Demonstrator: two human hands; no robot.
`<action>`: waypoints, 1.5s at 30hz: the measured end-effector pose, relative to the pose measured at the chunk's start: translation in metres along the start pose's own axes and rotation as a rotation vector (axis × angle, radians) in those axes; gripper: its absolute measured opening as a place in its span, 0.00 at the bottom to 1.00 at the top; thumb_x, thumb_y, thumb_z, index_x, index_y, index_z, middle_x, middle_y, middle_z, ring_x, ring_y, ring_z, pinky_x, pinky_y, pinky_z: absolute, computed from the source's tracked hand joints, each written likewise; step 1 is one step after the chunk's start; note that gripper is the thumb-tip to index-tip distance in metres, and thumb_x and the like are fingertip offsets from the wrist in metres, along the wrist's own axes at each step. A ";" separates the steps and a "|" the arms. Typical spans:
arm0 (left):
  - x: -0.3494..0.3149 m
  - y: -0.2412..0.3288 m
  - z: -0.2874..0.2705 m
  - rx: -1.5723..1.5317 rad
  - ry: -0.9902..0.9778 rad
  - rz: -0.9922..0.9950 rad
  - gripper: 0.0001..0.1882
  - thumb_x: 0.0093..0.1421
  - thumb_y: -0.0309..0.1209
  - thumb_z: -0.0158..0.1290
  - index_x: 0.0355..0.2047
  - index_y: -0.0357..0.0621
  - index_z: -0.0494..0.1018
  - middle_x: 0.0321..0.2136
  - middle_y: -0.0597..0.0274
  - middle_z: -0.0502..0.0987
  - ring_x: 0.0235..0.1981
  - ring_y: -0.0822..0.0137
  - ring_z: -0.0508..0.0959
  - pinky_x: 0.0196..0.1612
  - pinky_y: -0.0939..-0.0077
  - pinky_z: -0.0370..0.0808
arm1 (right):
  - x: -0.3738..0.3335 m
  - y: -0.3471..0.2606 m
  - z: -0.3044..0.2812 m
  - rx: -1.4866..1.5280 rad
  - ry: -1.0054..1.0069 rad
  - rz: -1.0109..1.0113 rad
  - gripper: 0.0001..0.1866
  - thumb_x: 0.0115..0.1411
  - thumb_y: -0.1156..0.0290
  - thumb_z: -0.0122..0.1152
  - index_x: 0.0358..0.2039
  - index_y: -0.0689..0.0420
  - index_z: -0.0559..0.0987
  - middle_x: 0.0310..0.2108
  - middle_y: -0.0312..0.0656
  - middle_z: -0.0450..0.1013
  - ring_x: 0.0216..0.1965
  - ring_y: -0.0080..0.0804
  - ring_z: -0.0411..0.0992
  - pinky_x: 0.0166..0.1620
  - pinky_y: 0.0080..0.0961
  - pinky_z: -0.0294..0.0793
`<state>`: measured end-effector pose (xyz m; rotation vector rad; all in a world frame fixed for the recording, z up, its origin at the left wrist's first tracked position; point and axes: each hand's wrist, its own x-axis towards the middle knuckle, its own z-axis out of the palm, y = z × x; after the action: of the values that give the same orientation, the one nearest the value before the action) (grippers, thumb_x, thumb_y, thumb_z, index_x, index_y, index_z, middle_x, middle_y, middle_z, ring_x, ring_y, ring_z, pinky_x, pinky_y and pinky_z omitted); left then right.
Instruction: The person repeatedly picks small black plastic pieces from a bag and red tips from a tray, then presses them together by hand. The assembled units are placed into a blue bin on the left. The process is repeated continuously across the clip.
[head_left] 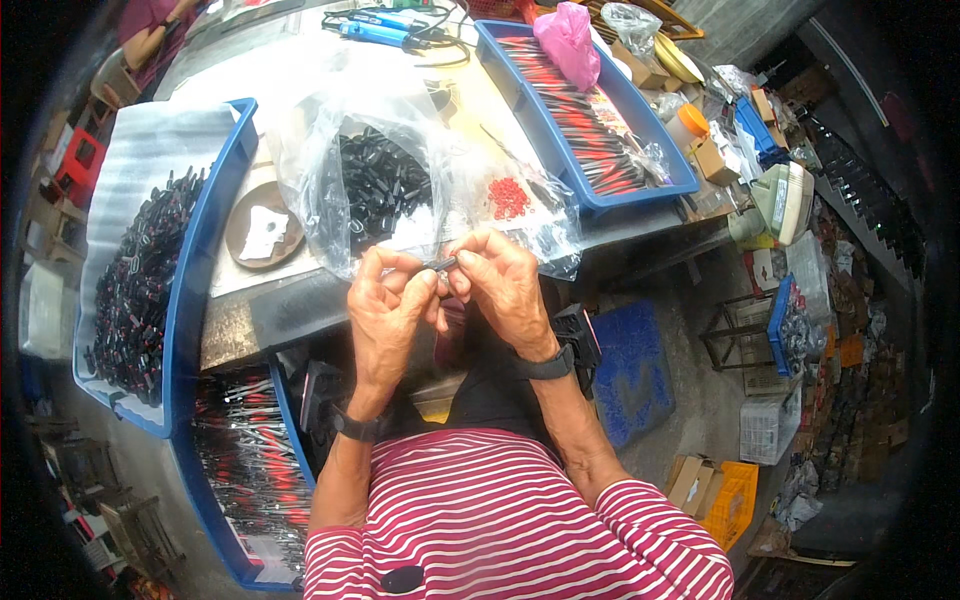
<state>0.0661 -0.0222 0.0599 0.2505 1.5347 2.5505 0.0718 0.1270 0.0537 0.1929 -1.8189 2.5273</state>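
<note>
Both hands meet just off the table's near edge. Between the fingertips of my left hand (388,300) is a small black plastic part (438,265), pinched and lying roughly level. My right hand (500,283) is closed at the part's other end, its thumb and forefinger together around a tiny red piece (455,256). Whether the two pieces touch is too small to tell. Just beyond, a clear plastic bag (310,150) holds a heap of black parts (380,185). A little pile of red pieces (508,198) lies on clear plastic to its right.
A blue bin (185,270) of black parts stands left, above another tray (250,470) of red and metallic pieces. A round dish (262,228) sits left of the bag. Far right is a blue tray (590,200) of red-black pieces; blue tools (375,32) lie at the back.
</note>
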 end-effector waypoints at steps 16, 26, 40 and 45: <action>-0.017 0.013 0.017 0.426 -0.007 0.231 0.16 0.59 0.18 0.47 0.48 0.35 0.71 0.29 0.61 0.76 0.29 0.76 0.76 0.33 0.83 0.74 | -0.007 -0.002 0.019 -0.071 0.148 -0.246 0.04 0.57 0.81 0.56 0.35 0.64 0.74 0.30 0.41 0.73 0.24 0.19 0.68 0.27 0.15 0.69; -0.021 0.006 0.023 0.200 0.008 0.174 0.14 0.60 0.18 0.46 0.47 0.32 0.69 0.32 0.62 0.74 0.33 0.76 0.73 0.38 0.85 0.71 | -0.011 -0.002 0.026 -0.053 0.218 -0.304 0.04 0.57 0.80 0.57 0.34 0.62 0.74 0.29 0.38 0.73 0.25 0.18 0.70 0.27 0.13 0.69; -0.023 0.012 0.012 0.075 -0.084 0.040 0.13 0.62 0.23 0.46 0.48 0.38 0.68 0.29 0.65 0.74 0.28 0.82 0.70 0.29 0.92 0.65 | -0.008 -0.010 0.018 0.007 0.074 -0.214 0.06 0.57 0.80 0.58 0.35 0.62 0.73 0.31 0.39 0.73 0.25 0.18 0.70 0.28 0.13 0.70; -0.022 0.008 0.008 0.022 -0.096 0.038 0.13 0.63 0.25 0.46 0.48 0.39 0.68 0.28 0.66 0.74 0.23 0.84 0.66 0.23 0.93 0.60 | -0.010 -0.010 0.020 -0.005 0.080 -0.188 0.06 0.57 0.80 0.58 0.36 0.62 0.73 0.30 0.38 0.73 0.25 0.18 0.70 0.28 0.13 0.70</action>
<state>0.0885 -0.0238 0.0697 0.4019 1.5385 2.5109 0.0842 0.1120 0.0683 0.2456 -1.6918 2.3678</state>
